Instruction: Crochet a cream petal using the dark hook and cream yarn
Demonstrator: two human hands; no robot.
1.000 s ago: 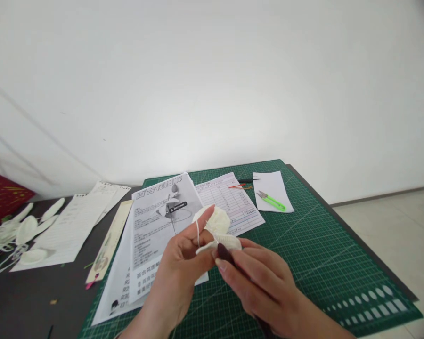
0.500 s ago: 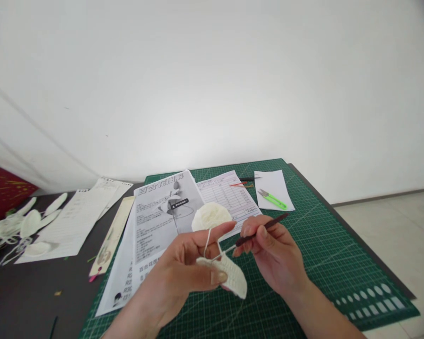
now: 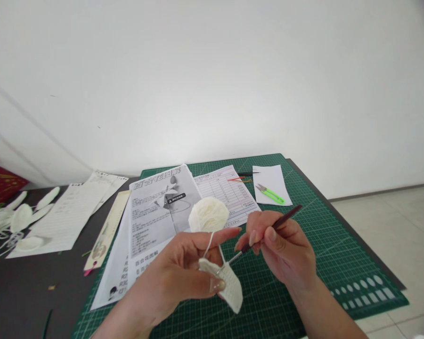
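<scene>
On the near side of the yarn ball (image 3: 209, 214), the crocheted piece (image 3: 233, 288), probably light, soft and stretchy, is pinched by the fingers of the left hand (image 3: 180, 270), best gripped just below its worked edge, while the hook (image 3: 288, 216) is held by the right hand (image 3: 286, 252).

L hand (image 3: 187, 270) pinching white crochet pc (image 3: 231, 286), yarn (image 3: 208, 245) over forefinger (image 3: 222, 235). R hand (image 3: 284, 254) w/ dark-handled hook (image 3: 286, 217), tip at pc. Yarn ball (image 3: 208, 213) beyond, nr printed sheets (image 3: 150, 207). Green snips (image 3: 270, 194) on white paper (image 3: 271, 175) atop mat (image 3: 325, 240).
</scene>
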